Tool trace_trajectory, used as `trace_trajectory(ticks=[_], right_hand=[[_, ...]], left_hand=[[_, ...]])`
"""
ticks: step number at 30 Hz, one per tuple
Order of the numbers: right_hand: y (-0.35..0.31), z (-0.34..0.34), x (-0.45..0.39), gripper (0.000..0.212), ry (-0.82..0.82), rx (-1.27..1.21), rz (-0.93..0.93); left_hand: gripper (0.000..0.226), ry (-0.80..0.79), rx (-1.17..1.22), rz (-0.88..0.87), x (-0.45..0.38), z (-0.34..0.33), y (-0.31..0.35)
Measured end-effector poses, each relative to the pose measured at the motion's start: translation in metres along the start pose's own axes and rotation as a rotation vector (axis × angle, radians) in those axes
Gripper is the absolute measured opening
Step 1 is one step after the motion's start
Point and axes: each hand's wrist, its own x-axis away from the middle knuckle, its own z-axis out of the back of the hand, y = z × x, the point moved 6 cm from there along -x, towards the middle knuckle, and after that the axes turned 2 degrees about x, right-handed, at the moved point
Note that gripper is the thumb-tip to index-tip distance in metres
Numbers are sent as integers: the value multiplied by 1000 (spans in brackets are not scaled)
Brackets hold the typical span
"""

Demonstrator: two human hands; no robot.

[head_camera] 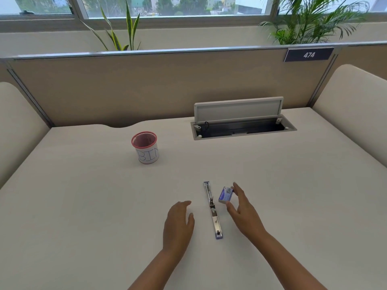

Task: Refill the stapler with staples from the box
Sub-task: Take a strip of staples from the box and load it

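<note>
Right hand pinches staple box beside opened stapler

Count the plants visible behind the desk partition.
2: a striped-leaf plant behind the partition at centre-left, and a feathery palm at the right. Their pots are hidden, so more could sit below.

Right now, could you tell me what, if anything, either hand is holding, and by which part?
The right hand pinches the staple box by its two ends, thumb near, fingers far. The left hand holds nothing.
</note>
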Motion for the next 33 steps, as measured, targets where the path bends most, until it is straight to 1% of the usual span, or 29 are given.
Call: trace_trajectory(ticks=[3,5,6,11,18,22,24,27,30,32,33], right_hand=[[22,11,-7,63,-4,10,-62],[31,16,-12,63,-36,5,-84],[34,18,-14,62,-62,0,-86],[45,23,-23,63,-158,49,-73],[47,24,-32,61,-274,133,-41],[48,27,-35,57,-277,142,-46],[44,30,-35,55,-231,138,-44],[34,38,-33,48,-41,118,-36],[22,40,-28,37,139,73,-98],[11,38,-26,30,227,70,-123],[4,35,-25,26,242,91,-105]], left_hand=[[45,-112,-244,-87,5,-10,-14],[44,-105,-384,-175,8,-12,-13],[43,-77,-408,-193,9,-13,-12],[46,10,-437,-256,10,-11,-7],[46,-9,-452,-249,11,-10,-8],[46,-26,-451,-247,11,-11,-9],[46,-20,-449,-242,11,-11,-9],[45,-9,-433,-242,11,-12,-11],[44,6,-408,-244,12,-12,-11],[44,15,-400,-246,12,-12,-11],[44,15,-395,-244,12,-12,-11]])
